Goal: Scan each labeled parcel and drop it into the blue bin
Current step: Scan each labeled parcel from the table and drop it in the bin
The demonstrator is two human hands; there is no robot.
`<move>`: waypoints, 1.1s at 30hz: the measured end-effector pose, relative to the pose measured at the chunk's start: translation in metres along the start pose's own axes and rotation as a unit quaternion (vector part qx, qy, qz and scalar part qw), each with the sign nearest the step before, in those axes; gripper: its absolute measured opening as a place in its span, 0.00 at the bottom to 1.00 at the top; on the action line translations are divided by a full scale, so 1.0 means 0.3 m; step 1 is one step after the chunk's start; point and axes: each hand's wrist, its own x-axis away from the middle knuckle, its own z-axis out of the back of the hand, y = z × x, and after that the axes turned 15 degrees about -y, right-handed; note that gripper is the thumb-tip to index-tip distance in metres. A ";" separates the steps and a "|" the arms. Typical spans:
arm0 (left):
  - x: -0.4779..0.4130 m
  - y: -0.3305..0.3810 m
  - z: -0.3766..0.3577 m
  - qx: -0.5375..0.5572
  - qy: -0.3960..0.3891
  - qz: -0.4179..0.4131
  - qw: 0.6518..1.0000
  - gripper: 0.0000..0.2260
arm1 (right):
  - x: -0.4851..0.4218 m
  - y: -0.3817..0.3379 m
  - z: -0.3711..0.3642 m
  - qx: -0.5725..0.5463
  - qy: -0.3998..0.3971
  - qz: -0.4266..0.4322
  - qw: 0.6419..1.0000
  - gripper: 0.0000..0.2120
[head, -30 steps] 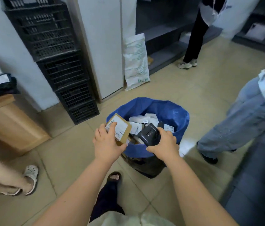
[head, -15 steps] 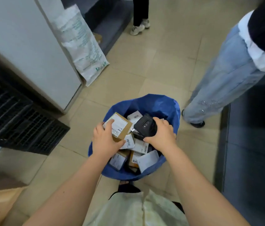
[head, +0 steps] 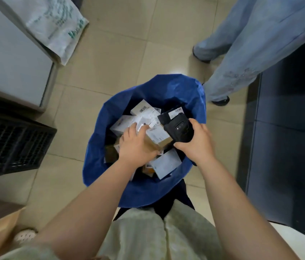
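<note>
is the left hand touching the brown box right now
Touching. The head view shows the left hand with its fingers laid across the top of the brown box and the thumb against its near edge, above the blue bin.

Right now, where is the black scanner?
Head view, right of centre: the scanner sits gripped in the right hand over the blue bin, just right of the brown parcel.
</note>
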 end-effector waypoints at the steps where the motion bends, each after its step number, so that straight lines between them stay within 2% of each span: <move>1: -0.010 -0.005 -0.008 -0.018 0.007 -0.002 1.000 0.42 | -0.009 -0.004 -0.007 0.008 -0.005 0.001 1.000 0.42; 5: -0.033 -0.023 0.006 -0.094 0.027 0.008 0.995 0.37 | -0.034 -0.037 -0.019 0.028 -0.032 0.017 0.999 0.39; 10: 0.013 -0.013 0.077 -0.120 0.057 0.027 0.991 0.32 | -0.015 -0.118 0.012 0.063 -0.063 0.049 0.995 0.41; 17: 0.156 0.010 0.178 -0.104 0.119 0.105 0.982 0.32 | 0.046 -0.270 0.089 0.141 -0.090 0.142 0.976 0.40; 23: 0.306 0.039 0.211 -0.038 0.181 0.196 0.963 0.31 | 0.115 -0.361 0.127 0.222 -0.108 0.242 0.938 0.39; 28: 0.497 0.033 0.165 0.078 0.254 0.314 0.911 0.32 | 0.210 -0.424 0.135 0.265 -0.139 0.347 0.889 0.39; 31: 0.644 0.039 0.116 0.153 0.288 0.393 0.860 0.32 | 0.294 -0.474 0.093 0.295 -0.165 0.413 0.846 0.32; 33: 0.759 0.053 0.069 0.192 0.314 0.446 0.816 0.32 | 0.367 -0.495 0.040 0.318 -0.189 0.456 0.809 0.32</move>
